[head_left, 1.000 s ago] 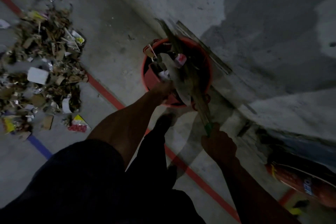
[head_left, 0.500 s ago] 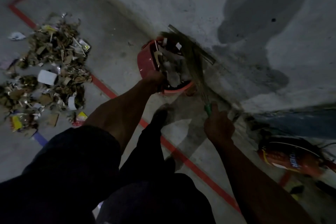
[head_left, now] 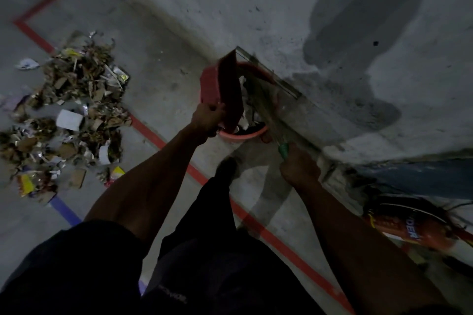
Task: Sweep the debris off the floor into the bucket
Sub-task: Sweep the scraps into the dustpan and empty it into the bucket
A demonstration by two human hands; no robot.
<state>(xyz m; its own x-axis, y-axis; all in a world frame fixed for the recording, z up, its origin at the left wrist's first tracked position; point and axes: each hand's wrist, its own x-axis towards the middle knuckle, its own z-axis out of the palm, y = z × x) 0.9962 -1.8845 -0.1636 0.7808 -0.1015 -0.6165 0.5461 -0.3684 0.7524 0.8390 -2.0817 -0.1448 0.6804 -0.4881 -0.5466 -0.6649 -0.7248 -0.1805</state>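
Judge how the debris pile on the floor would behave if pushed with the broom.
The debris pile looks like loose card scraps and paper, so probably light and apt to scatter. Flat pieces may slide on the smooth floor rather than roll.

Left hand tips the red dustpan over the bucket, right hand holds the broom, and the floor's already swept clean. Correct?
Not quite. The floor is not clean: the head view shows a big debris pile lying to the left of the bucket. The rest holds: the left hand grips the tipped red dustpan over the bucket, and the right hand holds the broom.
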